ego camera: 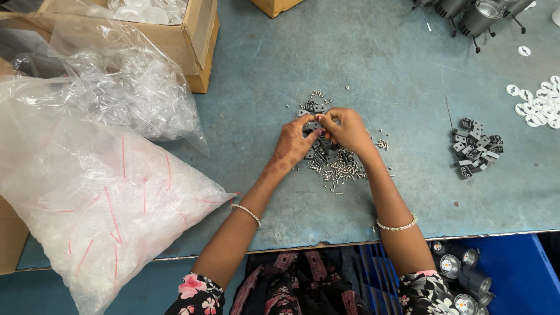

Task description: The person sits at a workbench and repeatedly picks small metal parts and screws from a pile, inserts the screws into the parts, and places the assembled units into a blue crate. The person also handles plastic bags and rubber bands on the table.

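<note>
Near the frame's centre, the left hand [293, 143] and right hand [346, 129] are pinching one small dark bracket [318, 124] between fingertips, directly above the screw pile [338, 169], keeping parts within reach.

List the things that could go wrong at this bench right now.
1. The loose small screws lie scattered under both hands; a sweep of the left hand or right hand could probably roll some away.
2. The small dark bracket is pinched only at the fingertips and might drop into the pile.
3. The clear plastic bag overhangs the table's edge and may slide off.
</note>
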